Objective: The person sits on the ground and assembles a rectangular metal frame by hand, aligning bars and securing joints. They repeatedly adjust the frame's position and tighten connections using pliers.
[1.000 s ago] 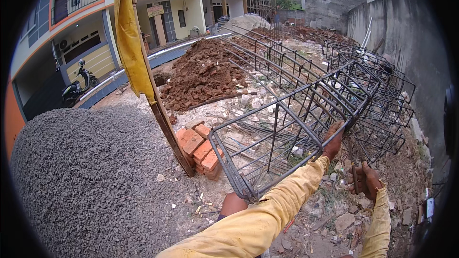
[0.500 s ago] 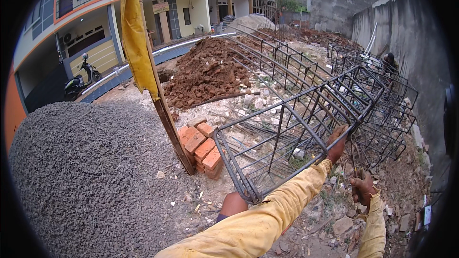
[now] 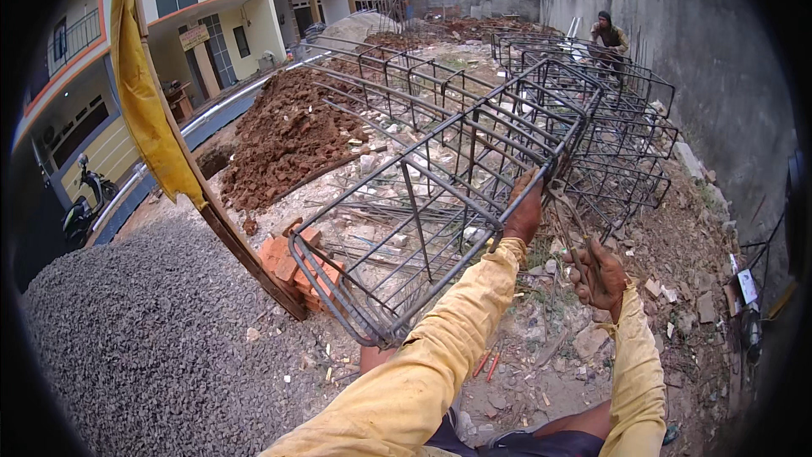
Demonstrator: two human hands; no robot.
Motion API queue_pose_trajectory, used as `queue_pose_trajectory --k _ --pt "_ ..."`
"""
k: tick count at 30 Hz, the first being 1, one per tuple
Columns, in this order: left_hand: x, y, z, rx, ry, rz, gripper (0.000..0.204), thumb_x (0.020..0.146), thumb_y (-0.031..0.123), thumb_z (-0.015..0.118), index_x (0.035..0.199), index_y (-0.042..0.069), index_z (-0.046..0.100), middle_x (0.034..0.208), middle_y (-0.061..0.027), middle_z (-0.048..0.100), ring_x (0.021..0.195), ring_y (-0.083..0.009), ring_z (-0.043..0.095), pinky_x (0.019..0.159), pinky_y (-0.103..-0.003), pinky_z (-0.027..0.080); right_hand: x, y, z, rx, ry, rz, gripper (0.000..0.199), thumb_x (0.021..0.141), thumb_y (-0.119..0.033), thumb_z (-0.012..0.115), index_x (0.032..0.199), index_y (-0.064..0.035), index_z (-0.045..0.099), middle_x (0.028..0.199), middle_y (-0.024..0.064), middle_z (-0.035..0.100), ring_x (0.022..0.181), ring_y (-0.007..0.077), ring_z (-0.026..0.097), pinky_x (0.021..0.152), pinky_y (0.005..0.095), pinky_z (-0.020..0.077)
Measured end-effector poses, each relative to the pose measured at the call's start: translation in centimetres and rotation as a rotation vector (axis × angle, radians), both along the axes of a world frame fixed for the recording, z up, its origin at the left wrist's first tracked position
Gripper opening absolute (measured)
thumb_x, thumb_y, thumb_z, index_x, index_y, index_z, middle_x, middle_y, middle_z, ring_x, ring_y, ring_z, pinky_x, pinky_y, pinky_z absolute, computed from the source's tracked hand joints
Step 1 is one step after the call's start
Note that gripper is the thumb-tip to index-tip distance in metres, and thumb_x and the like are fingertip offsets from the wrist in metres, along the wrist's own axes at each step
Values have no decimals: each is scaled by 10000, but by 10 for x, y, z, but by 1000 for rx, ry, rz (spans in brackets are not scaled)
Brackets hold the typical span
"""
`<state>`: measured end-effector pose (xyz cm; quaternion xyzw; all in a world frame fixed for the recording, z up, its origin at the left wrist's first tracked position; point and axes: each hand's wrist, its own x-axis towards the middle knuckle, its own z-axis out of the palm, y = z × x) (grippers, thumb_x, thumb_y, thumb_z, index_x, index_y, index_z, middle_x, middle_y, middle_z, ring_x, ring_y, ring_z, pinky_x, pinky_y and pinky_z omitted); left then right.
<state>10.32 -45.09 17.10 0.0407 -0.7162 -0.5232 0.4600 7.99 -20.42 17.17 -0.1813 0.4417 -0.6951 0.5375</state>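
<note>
The ground (image 3: 677,237) is bare dirt with small stones and broken bits all over it. A big grey gravel pile (image 3: 152,347) lies near on the left. Next to it sit a few red bricks (image 3: 292,262). Farther back is a heap of red-brown earth (image 3: 283,140). Long steel bar cages (image 3: 440,178) lie across the middle, and more cages (image 3: 626,144) lie on the right by the wall.

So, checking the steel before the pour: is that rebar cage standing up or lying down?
Lying down: the rebar cage stretches lengthwise over the rubble, left hand gripping its top bar.
</note>
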Motion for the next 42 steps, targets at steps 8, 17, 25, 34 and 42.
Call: queue_pose_trajectory --k 8,17,25,34,42 --pt "14 13 23 469 -14 -267 337 1008 368 466 1166 107 610 947 28 624 821 -69 522 659 -246 414 26 -24 -24 -549 -315 104 430 989 -417 487 1186 -38 534 616 42 580 403 119 544 342 241 441" --pt "47 48 4 501 -65 -62 427 1029 348 426 1267 6 521 1141 -68 587 976 -129 536 834 -285 440 75 6 -44 -215 214 -224 408 862 -305 725 1077 -74 466 657 40 577 486 140 593 387 265 477" --pt "132 98 -51 695 -439 -647 422 1012 442 430 1108 52 560 849 -37 610 818 -150 608 749 -287 498 99 44 -73 -85 259 -221 369 864 -229 733 1068 -57 479 737 23 565 570 134 620 461 274 514" --pt "133 51 -110 681 -503 -173 271 1001 307 512 963 53 599 725 31 465 513 -68 413 454 -229 343 104 66 -151 -304 -173 -128 506 958 -158 577 1400 -115 334 1272 192 573 1183 352 572 970 489 477" --pt "100 89 -80 1132 -306 -680 254 986 239 549 1157 51 560 840 21 545 732 -107 549 661 -255 507 64 39 -123 -45 678 -689 304 922 -246 667 1141 -40 626 880 -1 652 774 64 567 679 236 464"
